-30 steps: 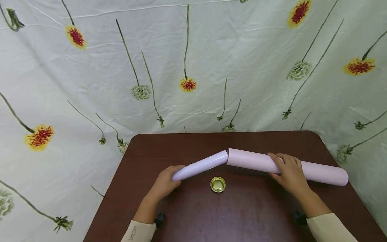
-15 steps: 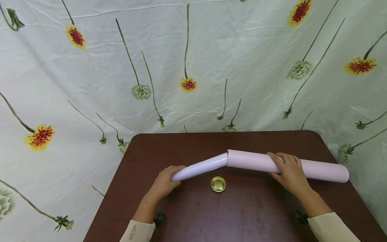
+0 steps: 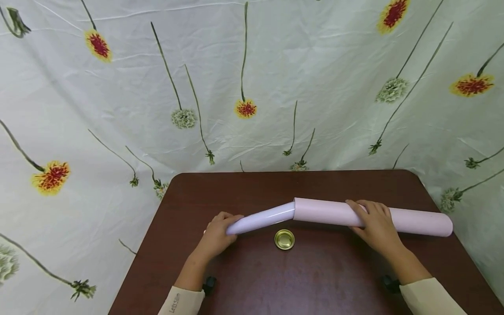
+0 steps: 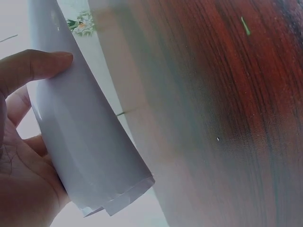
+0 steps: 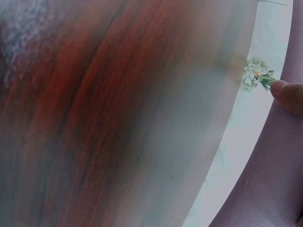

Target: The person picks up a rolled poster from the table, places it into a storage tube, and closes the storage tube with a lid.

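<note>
My left hand (image 3: 217, 229) grips the near end of a glossy, pale lavender rolled-up sheet (image 3: 261, 218). In the left wrist view, the thumb lies along the roll (image 4: 90, 137), and its loose, overlapping edge shows at the bottom. The roll's other end is inside the open mouth of a wider pale pink tube (image 3: 324, 211), at a slight angle to it. My right hand (image 3: 378, 225) holds that tube around its middle. Only a fingertip (image 5: 286, 94) and part of the tube (image 5: 265, 175) appear in the right wrist view.
A small round gold-coloured lid (image 3: 284, 239) lies on the dark brown table (image 3: 275, 280), just in front of where roll and tube meet. Behind the table hangs a white flower-printed cloth (image 3: 275, 65).
The roll's far end has passed from the tube's mouth to just inside it. The tube's left end has dipped and its right end has risen slightly, so the two line up more closely.
</note>
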The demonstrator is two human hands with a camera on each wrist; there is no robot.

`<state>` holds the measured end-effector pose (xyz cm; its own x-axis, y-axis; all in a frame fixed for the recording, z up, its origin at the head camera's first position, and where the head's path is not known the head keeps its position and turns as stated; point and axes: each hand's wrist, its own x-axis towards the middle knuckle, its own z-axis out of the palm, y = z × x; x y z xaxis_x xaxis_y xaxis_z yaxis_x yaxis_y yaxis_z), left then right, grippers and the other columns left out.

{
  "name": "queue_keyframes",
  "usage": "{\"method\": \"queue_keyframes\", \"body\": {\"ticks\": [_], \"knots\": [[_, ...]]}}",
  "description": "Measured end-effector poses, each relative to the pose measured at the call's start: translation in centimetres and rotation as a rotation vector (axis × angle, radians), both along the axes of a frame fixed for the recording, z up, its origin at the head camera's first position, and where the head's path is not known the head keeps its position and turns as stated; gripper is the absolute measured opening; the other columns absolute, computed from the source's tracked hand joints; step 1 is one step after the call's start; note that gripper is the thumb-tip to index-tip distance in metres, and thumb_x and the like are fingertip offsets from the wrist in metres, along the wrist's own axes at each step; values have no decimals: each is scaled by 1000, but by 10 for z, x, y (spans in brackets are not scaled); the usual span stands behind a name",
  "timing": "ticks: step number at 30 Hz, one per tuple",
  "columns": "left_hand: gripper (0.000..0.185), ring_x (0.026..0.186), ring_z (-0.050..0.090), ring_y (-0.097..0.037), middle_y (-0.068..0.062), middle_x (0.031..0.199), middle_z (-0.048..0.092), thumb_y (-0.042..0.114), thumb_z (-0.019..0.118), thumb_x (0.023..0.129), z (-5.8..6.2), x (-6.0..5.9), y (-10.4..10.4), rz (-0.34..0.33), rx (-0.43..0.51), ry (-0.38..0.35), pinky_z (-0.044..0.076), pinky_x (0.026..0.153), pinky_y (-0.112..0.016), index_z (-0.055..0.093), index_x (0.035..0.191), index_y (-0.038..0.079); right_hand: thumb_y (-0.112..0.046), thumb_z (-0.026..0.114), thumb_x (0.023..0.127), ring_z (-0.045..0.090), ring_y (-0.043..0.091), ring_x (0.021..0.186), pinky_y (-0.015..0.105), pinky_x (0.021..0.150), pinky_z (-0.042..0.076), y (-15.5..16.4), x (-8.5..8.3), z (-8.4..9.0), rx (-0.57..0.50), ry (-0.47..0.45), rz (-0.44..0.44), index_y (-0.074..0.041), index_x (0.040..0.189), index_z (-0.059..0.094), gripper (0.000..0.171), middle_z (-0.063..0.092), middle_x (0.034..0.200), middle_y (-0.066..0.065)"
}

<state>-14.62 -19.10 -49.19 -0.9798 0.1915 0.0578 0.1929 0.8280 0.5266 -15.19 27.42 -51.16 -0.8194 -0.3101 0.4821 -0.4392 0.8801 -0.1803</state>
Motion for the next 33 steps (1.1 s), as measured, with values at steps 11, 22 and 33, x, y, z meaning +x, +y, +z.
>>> {"method": "queue_keyframes", "body": {"ticks": [11,22,33], "knots": [[50,113,65,-28,-7,122,70,13,83,79,-2,-3,-4,14,-19,54,41,90,-51,67,127,14,-16,94,65,54,42,110,62,98,32,0,2,-3,-4,-1,10,-17,141,53,86,59,119,17],[46,105,64,-22,-3,114,68,21,87,79,-1,-2,-8,4,55,2,50,94,-45,72,122,15,-16,94,65,55,43,109,62,97,33,0,6,-6,-9,-16,8,-18,141,53,86,60,119,17],[48,114,64,-28,-2,123,72,31,85,81,0,0,-10,36,35,25,43,97,-53,72,125,18,-14,94,63,55,42,109,62,97,34,-1,9,-11,-8,-10,20,-17,140,54,87,61,118,18]]}}
